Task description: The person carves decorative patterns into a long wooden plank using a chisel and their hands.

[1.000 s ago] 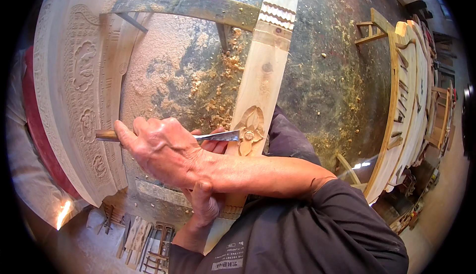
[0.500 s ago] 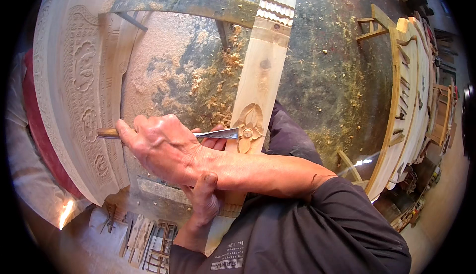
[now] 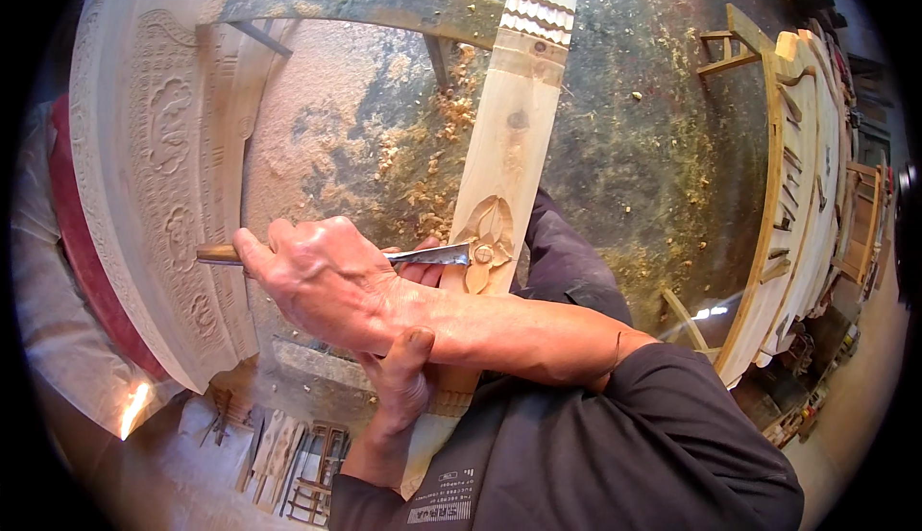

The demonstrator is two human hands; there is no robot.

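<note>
Right hand [image 3: 322, 277]: fingers are gripping one chisel [image 3: 437, 255] by its handle, centre-left of the frame
Left hand [image 3: 401, 382]: thumb is lying against the other wrist, likely steadying it; remaining fingers are half hiding, grip impossible to tell
Blade tip: is sitting at the left edge of one carved flower [image 3: 485, 253], mid-frame
Plank [image 3: 509, 147]: one, is running top centre to lower centre, one trestle [image 3: 355, 5] upper left apparently propping it

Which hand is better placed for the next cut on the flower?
Probably the right: the right hand grips the chisel by its handle, with the cutting end at the flower's left edge. The left hand is partly hidden beneath, its thumb by the right wrist.
</note>
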